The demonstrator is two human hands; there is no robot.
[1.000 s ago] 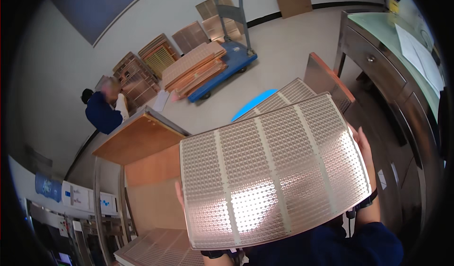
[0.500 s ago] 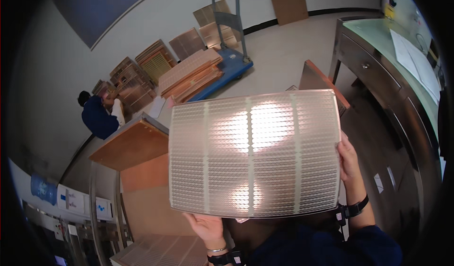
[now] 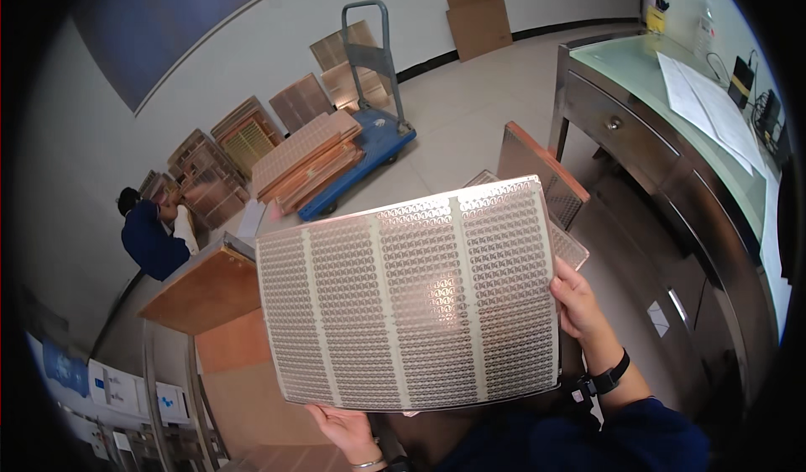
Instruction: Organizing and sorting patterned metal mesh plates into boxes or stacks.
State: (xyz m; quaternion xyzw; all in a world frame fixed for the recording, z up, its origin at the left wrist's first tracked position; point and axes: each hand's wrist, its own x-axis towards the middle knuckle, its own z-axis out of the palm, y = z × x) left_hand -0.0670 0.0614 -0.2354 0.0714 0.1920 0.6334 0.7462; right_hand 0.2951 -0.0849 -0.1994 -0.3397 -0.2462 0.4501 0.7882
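Note:
A large, thin circuit board panel, covered in rows of small repeated copper patterns with plain pale strips between them, fills the middle of the view. My left hand grips its lower edge near the left corner, with the fingertips hidden beneath the panel. On the right edge, my right hand has its thumb on the side and the other fingers mostly out of sight behind. The panel is tilted, and a small patch of light reflects near its middle. Another panel's corner shows behind its right edge.
A blue trolley carries stacked copper panels. More panels lean along the wall, where a co-worker crouches. A metal-framed desk stands to the right, with an upright copper-edged panel nearby. A wooden board is at left.
The panel has tilted in my hands, and its bright glare has shrunk to a small patch. In the picture, it sits lower and farther left; the surroundings have shifted left too. Both hands keep their hold.

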